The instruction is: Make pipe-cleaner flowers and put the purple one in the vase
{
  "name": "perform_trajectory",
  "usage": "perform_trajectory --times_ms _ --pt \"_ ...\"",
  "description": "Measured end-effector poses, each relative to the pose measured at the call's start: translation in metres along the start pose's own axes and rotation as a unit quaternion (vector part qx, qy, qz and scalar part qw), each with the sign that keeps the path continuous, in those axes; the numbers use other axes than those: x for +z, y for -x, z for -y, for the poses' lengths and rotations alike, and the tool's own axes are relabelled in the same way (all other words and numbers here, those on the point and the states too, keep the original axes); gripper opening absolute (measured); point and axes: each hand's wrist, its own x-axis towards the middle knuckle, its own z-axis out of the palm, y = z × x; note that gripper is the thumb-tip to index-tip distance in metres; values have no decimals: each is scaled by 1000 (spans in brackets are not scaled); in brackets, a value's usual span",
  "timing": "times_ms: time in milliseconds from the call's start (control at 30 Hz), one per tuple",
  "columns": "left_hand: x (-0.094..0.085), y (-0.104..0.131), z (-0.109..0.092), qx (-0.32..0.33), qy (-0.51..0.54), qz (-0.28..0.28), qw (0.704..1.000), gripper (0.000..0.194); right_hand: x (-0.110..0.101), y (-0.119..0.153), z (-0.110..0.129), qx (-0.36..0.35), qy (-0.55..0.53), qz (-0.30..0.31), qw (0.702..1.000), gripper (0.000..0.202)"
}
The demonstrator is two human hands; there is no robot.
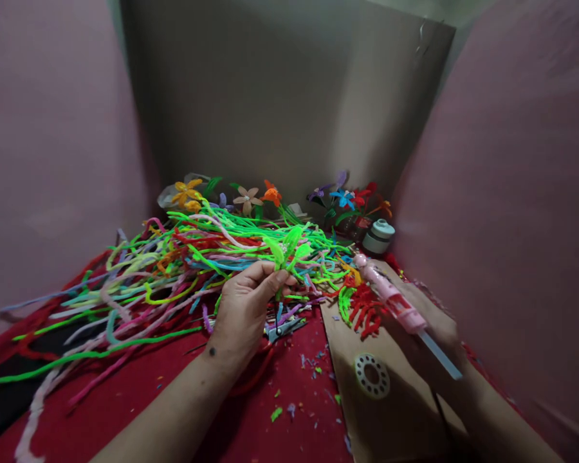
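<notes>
My left hand point(251, 299) pinches a bright green pipe-cleaner flower point(289, 247) by its stem, between thumb and fingers. Its petals point up, away from me, above the pile. To the right, my right hand point(431, 308) is closed around a pink hot glue gun point(390, 296). The gun's nozzle points up and to the left, apart from the flower. A clear glue stick point(441, 355) sticks out of its back end. Below my left hand, a pair of scissors point(285, 329) lies on the red cloth, partly hidden.
A tangled heap of coloured pipe cleaners point(149, 276) covers the left and middle. Finished flowers point(246, 200) stand along the back wall, near a pale lidded jar point(379, 236). On a cardboard sheet point(381, 424) lie a tape roll point(372, 376) and red pipe-cleaner pieces point(368, 312).
</notes>
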Motion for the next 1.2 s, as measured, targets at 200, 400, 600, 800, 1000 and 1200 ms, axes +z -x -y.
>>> perform_trajectory --times_ms 200,400,600,800,1000,1200 --pt "5 2 -5 -15 -2 -4 1000 12 -26 52 -47 102 233 115 960 34" --pt "4 4 -2 -19 -13 3 1000 12 -35 68 -65 229 258 229 910 41" --pt "7 4 -3 -30 14 -9 999 13 -36 65 -85 234 245 256 905 47" --pt "12 7 -4 -71 114 12 991 16 -39 25 -38 202 176 164 949 31" --pt "13 12 -5 -93 168 49 980 15 16 -42 51 312 -417 128 844 19" --pt "14 12 -7 -90 214 74 970 13 61 -75 78 344 -696 72 626 12"
